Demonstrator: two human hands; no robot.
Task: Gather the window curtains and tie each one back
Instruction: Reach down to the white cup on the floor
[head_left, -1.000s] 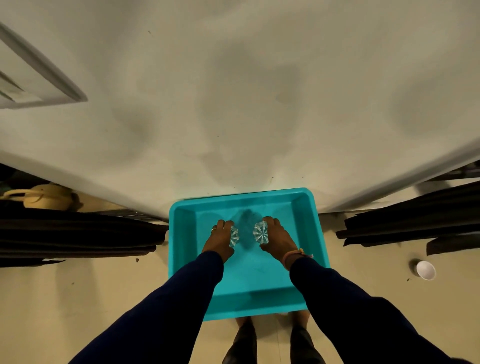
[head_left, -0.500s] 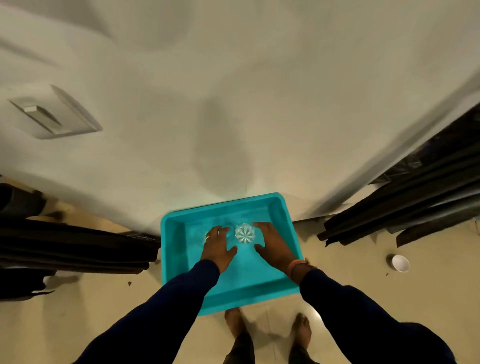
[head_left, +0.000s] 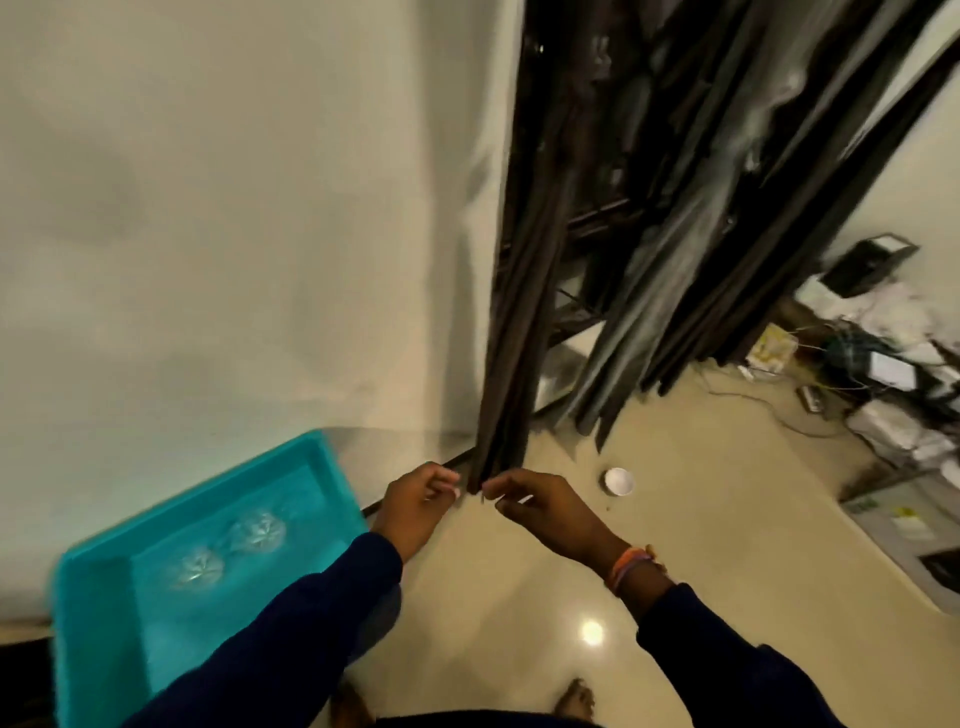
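Note:
A dark brown curtain (head_left: 514, 364) hangs in tight folds beside the white wall, its hem just above the floor. My left hand (head_left: 418, 501) and my right hand (head_left: 543, 512) meet at that hem, curled fingertips pinching it from either side; motion blur softens the contact. A second dark curtain (head_left: 670, 270) hangs further right. Two clear crystal tieback pieces (head_left: 254, 530) (head_left: 198, 567) lie in the teal tray (head_left: 93, 613) at lower left, away from both hands.
A small white cup (head_left: 618, 480) stands on the glossy beige floor right of the curtain. Boxes, cables and papers (head_left: 883, 374) clutter the right side. My bare feet (head_left: 574, 701) show at the bottom edge.
The view swung right from the tray to the curtains. Both hands let go of the crystal pieces, left the tray and moved to the curtain's hem.

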